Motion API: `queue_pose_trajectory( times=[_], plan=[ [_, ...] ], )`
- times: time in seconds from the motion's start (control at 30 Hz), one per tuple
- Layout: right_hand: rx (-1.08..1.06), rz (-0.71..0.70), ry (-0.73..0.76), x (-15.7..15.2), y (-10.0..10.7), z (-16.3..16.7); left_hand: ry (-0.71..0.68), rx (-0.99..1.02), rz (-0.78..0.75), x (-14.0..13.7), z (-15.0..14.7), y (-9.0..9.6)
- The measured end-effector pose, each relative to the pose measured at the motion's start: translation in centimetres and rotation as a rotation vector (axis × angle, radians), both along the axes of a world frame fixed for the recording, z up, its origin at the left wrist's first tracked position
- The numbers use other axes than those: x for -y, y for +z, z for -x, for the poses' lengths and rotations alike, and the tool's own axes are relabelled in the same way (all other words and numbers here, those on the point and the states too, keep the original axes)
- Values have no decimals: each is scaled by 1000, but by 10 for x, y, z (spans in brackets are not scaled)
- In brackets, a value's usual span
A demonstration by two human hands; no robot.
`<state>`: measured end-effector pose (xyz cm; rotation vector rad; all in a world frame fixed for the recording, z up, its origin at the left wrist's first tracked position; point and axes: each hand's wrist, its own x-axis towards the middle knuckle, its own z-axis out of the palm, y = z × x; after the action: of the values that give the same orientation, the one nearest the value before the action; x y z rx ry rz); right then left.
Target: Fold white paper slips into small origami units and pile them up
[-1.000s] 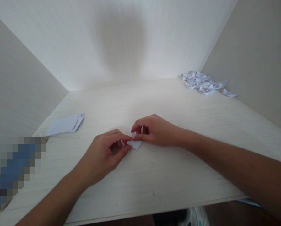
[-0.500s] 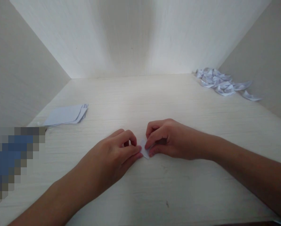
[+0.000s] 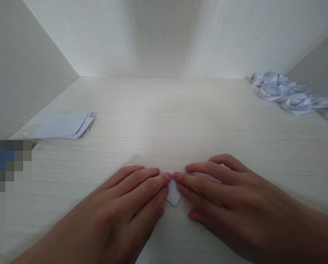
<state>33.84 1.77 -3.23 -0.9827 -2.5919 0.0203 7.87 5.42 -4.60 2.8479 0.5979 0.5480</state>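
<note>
A small piece of folded white paper point(image 3: 174, 194) lies on the light tabletop between my hands, its pointed lower end showing and the rest covered by fingers. My left hand point(image 3: 125, 205) is open, fingers stretched out, their tips pressing on the paper's left side. From the right, my right hand point(image 3: 224, 201) also lies open, with its index and middle fingertips on the paper's right side and upper tip. Both index fingertips nearly meet over the paper. The right thumb rests low, apart from the paper.
A stack of flat white paper sheets point(image 3: 63, 125) lies at the left. At the back right is a pile of folded white paper pieces point(image 3: 293, 95). Pale upright panels point(image 3: 103, 40) enclose the tabletop. A pixelated patch covers the left edge.
Both hands have gone from pinching the paper to lying with fingers stretched out over it. The view has shifted closer and a little to the left.
</note>
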Motion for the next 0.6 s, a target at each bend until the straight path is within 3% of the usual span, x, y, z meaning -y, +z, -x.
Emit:
queue_pose_trajectory(
  times=[0.23,0.47,0.6],
  plan=[
    [73,-15,-67,21,-20,0,7,-108,-80,7,18,-8],
    [12,6,-82,29,-34,-9,28,-110,-151,8,22,-14],
    [40,-19,-67,27,-30,-9,71,-62,-57,12,23,-20]
  ],
)
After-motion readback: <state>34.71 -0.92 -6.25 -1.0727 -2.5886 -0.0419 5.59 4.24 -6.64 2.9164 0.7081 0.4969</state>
